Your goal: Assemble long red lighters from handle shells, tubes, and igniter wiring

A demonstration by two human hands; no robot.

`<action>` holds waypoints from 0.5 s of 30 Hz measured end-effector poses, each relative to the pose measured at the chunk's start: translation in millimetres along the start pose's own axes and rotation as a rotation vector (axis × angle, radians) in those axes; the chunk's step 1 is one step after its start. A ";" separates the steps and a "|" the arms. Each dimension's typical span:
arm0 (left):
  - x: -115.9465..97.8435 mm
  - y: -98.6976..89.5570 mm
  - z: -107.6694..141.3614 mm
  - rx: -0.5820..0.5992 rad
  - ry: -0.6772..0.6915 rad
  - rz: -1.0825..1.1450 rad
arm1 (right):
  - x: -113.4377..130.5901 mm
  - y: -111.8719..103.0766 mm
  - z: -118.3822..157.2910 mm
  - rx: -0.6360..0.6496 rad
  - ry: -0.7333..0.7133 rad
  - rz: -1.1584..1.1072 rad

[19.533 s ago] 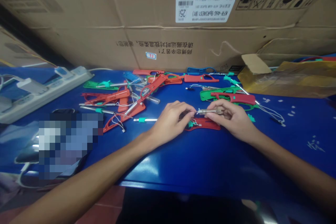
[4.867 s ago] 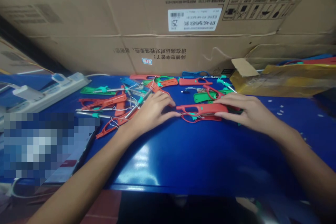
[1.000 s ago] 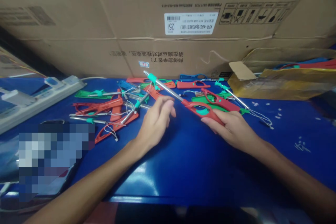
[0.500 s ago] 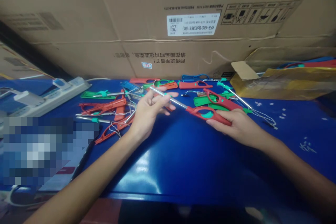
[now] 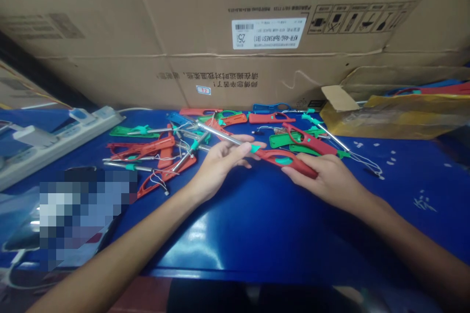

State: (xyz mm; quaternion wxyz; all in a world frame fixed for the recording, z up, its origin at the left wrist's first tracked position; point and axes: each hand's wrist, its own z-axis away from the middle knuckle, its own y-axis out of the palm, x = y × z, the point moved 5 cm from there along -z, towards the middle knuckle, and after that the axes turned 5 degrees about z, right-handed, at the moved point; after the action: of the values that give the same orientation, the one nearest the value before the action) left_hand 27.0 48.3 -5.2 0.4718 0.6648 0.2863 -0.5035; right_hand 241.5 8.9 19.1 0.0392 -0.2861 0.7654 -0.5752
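A red long-nosed lighter (image 5: 303, 165) with a green trigger (image 5: 284, 161) is held across the table between both hands. My right hand (image 5: 326, 172) is closed around the rear of its handle. Its metal tube (image 5: 219, 133) points up and to the left. My left hand (image 5: 222, 160) pinches a small green piece (image 5: 254, 147) on the tube, close against the front of the red body. Behind the hands lie loose lighter parts: a red lighter body (image 5: 310, 141), green shells (image 5: 281, 141), orange-red shells (image 5: 167, 149) and metal tubes with thin wires.
A large cardboard box (image 5: 205, 14) walls off the back. The white power strip (image 5: 69, 142) with plugs runs along the left. A partly blurred dark device lies at front left. On the right stands a taped carton (image 5: 400, 117) with lighter parts; white scraps (image 5: 392, 156) lie before it.
My left hand has moved down the tube toward the handle, and the green piece now sits by the red body. The lighter has shifted slightly left; my right hand keeps its hold.
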 end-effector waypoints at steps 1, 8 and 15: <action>1.6 -2.2 -1.0 -0.009 -0.015 -0.011 | 0.2 -0.1 0.1 -0.013 -0.012 0.022; -1.0 -1.6 0.0 0.029 -0.002 -0.089 | 1.0 0.7 0.6 0.045 -0.037 0.060; -2.3 8.6 3.3 0.086 0.051 -0.217 | 16.8 2.7 3.9 0.141 -0.107 -0.140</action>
State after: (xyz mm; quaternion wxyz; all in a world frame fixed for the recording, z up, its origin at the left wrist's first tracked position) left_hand 32.3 42.1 -0.3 0.3783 0.6620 0.3467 -0.5463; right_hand 228.0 -2.1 19.9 0.0597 -0.3655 0.6982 -0.6127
